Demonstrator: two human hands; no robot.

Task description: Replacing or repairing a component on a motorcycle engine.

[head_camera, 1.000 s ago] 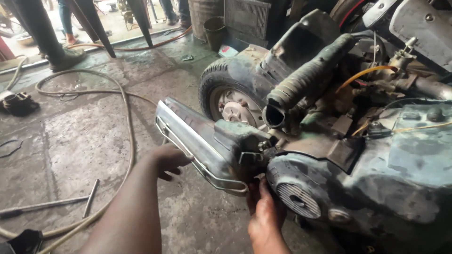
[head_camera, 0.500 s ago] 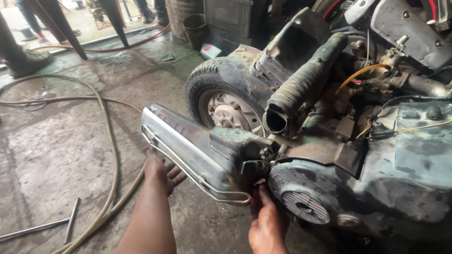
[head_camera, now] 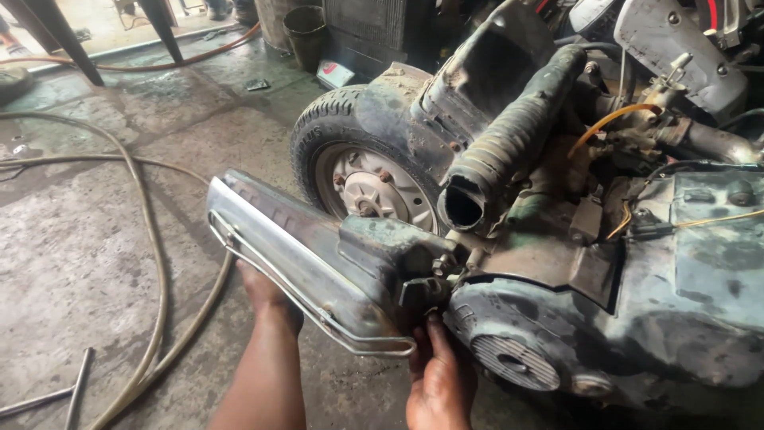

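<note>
A long grey metal exhaust muffler [head_camera: 310, 247] with a wire guard along its lower edge juts out to the left from a scooter engine [head_camera: 605, 318]. My left hand [head_camera: 267, 295] reaches under the muffler's middle and supports it from below; its fingers are hidden behind the metal. My right hand [head_camera: 438, 382] is at the muffler's inner end, fingertips pressed up against the bracket next to the round finned engine cover [head_camera: 517, 362]. Behind the muffler stands the small rear wheel [head_camera: 358, 171]. A black ribbed air hose [head_camera: 509, 135] hangs open-ended above the joint.
Tan hoses [head_camera: 151, 239] loop across the stained concrete floor at the left. Metal rods [head_camera: 72, 394] lie at the lower left. A bucket [head_camera: 306, 32] and a dark crate stand at the back. Wires and an orange tube [head_camera: 605, 123] cross the engine's top.
My left hand has slid further under the muffler. My right hand has risen to the muffler's bracket. The view has moved closer and to the left of the engine.
</note>
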